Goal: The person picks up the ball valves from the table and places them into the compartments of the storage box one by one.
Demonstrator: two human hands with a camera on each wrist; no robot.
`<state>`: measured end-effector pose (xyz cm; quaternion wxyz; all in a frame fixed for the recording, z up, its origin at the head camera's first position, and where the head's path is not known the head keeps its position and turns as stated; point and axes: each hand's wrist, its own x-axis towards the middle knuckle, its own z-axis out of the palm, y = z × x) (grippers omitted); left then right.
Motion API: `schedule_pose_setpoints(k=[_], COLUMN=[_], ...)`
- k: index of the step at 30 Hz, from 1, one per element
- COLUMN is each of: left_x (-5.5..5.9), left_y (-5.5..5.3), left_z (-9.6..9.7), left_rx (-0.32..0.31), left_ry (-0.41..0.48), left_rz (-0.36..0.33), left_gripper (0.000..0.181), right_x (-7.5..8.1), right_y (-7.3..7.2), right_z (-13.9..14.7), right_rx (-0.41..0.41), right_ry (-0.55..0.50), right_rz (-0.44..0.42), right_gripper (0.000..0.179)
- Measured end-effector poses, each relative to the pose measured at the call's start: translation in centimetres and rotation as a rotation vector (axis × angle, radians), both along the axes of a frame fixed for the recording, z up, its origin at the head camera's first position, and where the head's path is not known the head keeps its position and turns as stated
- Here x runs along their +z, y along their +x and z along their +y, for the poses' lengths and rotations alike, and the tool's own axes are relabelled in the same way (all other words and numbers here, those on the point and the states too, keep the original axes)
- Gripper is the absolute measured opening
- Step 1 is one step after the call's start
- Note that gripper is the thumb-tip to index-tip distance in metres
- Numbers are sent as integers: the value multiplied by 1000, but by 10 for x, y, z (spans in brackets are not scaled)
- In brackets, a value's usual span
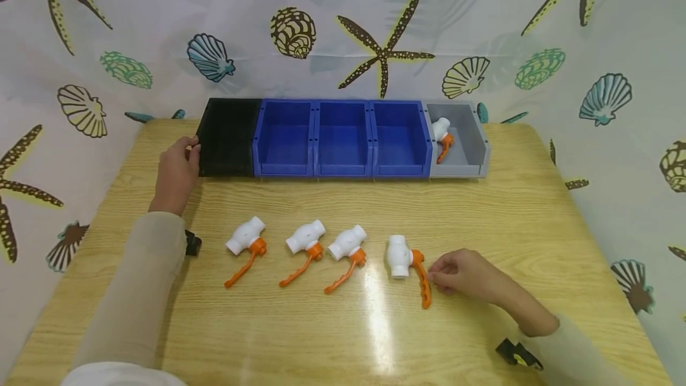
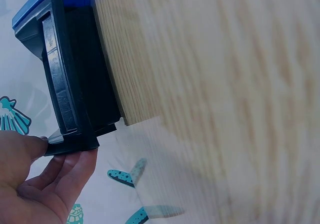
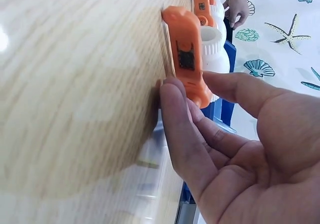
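From the head view, one valve (image 1: 440, 128) lies in the grey bin (image 1: 471, 143) at far right, seemingly dealt with; three valves (image 1: 245, 235) and the rightmost valve (image 1: 398, 257) lie nearer on the table (image 1: 300, 338), seemingly left to do. The left wrist view shows the left hand (image 2: 37, 199) gripping the black bin's (image 2: 82, 93) left edge. In the right wrist view, the right hand (image 3: 255, 184) pinches the rightmost valve's orange handle (image 3: 184, 43).

Head view overlooks table (image 1: 300, 326) (wrist views nearer).
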<state>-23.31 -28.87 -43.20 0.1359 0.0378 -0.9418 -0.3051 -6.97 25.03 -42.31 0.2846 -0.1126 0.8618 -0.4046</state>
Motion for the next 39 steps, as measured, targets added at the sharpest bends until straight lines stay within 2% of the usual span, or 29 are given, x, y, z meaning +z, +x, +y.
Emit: schedule_pose_setpoints(k=[7,16,26,39], left_x=[2,3,2,2], left_y=[1,3,2,4], left_z=[1,1,1,1], left_rx=[5,5,14,11], left_ry=[-3,8,15,21], left_rz=[-5,-23,-42,-43], left_gripper=[39,40,40,41], right_x=[-5,-5,-6,-8], right_y=[3,7,7,6], right_z=[-5,-14,-18,-22], right_rx=[-29,-59,-115,-148], right_ry=[-34,-25,-75,-64], right_rz=[-12,5,13,67], right_gripper=[24,21,19,15])
